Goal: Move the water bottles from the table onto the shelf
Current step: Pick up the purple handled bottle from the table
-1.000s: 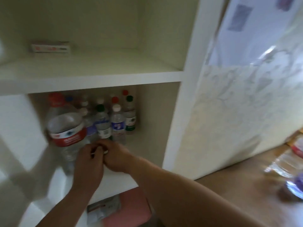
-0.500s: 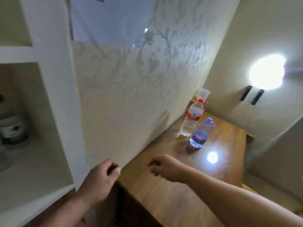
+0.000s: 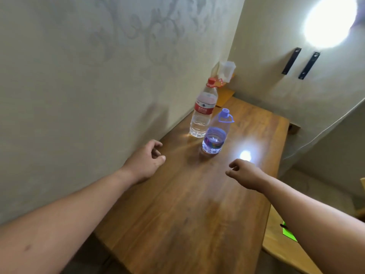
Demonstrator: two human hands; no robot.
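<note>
1. Water bottles, two of them, stand upright towards the far end of the wooden table (image 3: 177,214). A red-capped bottle (image 3: 203,113) stands close to the wall (image 3: 79,76), and a purple-capped bottle (image 3: 215,137) stands just in front of it. Whether the two touch cannot be told.
2. The left hand (image 3: 145,162) and the right hand (image 3: 244,173) hover over the table, short of the bottles. Their fingers are loosely curled and hold nothing.
3. The likeliest mishap is a knock. The bottles stand so close that fingers closing round one could tip the other.
4. The red-capped bottle leaves little room on its wall side, so a grip there may be shallow. The clear plastic looks smooth, and a shallow grip could let it slip.
5. The purple-capped bottle narrows towards its cap, so a high grip may slide off.
6. The shelf is out of view. Carrying a bottle there probably means turning away, and a swung bottle could strike the wall.
7. The tabletop is polished brown wood, narrow, and shows a bright reflected spot (image 3: 245,155).
8. The pale wall has a faint floral pattern. A lamp (image 3: 329,20) glares at the upper right above two dark brackets (image 3: 291,60).
9. A translucent cup (image 3: 227,71) sits at the far corner.
</note>
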